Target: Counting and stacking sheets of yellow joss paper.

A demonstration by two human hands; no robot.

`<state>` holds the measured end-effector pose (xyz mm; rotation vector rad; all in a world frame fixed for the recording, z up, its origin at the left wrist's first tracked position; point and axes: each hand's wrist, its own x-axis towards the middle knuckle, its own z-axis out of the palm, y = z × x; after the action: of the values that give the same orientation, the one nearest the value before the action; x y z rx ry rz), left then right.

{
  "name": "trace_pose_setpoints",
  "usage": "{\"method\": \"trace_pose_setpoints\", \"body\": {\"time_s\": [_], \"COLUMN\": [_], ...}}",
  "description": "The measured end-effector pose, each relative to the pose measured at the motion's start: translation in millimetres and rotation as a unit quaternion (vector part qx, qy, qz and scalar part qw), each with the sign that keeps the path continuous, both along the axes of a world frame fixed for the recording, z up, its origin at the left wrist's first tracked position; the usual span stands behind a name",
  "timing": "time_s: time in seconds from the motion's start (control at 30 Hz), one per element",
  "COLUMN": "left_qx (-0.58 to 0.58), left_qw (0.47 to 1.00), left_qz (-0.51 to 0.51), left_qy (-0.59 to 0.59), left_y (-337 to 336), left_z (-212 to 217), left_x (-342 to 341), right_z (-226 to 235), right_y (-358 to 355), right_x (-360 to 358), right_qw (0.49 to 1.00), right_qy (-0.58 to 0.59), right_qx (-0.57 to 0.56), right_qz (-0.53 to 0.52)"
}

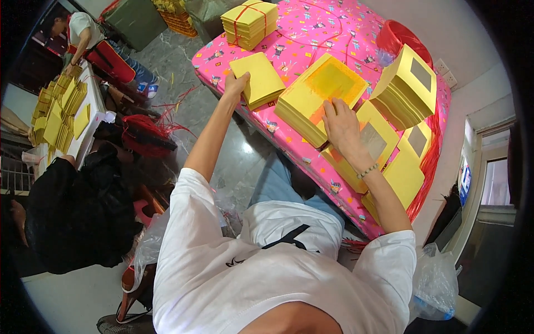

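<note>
On the pink table, my left hand (236, 84) grips the left edge of a small stack of yellow paper (260, 80), its thumb on top. My right hand (340, 123) lies with fingers stretched over the near right corner of a thicker yellow paper stack (303, 108). That stack's top sheet carries an orange-bordered, dull gold square (334, 78). Beneath my right wrist is another yellow stack (375, 119) with a greyish square on top. A bracelet (367, 171) circles that wrist.
A tied yellow bundle (249, 25) stands at the table's far left. To the right are a tall leaning stack (403, 89), lower stacks and a red ribbon roll (405, 39). Across the aisle, a person (86, 39) works at a white table (92, 119) piled with yellow bundles.
</note>
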<state>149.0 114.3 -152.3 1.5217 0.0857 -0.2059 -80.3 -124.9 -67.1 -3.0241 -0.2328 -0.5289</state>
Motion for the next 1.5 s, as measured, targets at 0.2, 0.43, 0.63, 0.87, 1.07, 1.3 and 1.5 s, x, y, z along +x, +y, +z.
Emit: {"method": "trace_pose_setpoints", "body": {"time_s": [0.2,0.43,0.63,0.87,1.07,1.3,1.5], "left_qx": [0.274,0.445,0.403,0.457,0.229,0.295,0.293], "left_qw": [0.945,0.88,0.894,0.811,0.844,0.746,0.759], "left_qz": [0.049,0.048,0.083,0.148,-0.209,-0.324,-0.336], "left_qy": [-0.171,-0.157,-0.176,-0.334,-0.437,-0.501,-0.475], "left_y": [0.6,-7.7,-1.3,7.8,-24.4,-37.3,-38.5], "left_z": [-9.3,4.3,8.8,21.4,84.5,87.2,89.0], "left_x": [3.2,-7.3,-11.6,-25.5,-85.0,-105.7,-103.1], "right_z": [1.5,29.9,27.1,23.9,22.7,23.1,26.8], "right_y": [-2.1,-2.0,-3.9,-5.6,-13.6,-14.1,-15.9], "right_x": [1.2,-18.8,-31.5,-27.4,-26.7,-21.7,-19.7], "right_qw": [1.0,0.992,0.994,0.98,0.972,0.953,0.949], "right_qy": [-0.017,-0.019,0.006,0.007,0.038,0.079,0.09], "right_qx": [0.017,0.124,0.106,0.195,0.23,0.292,0.3], "right_qz": [0.006,0.022,0.03,0.024,-0.005,-0.036,-0.046]}}
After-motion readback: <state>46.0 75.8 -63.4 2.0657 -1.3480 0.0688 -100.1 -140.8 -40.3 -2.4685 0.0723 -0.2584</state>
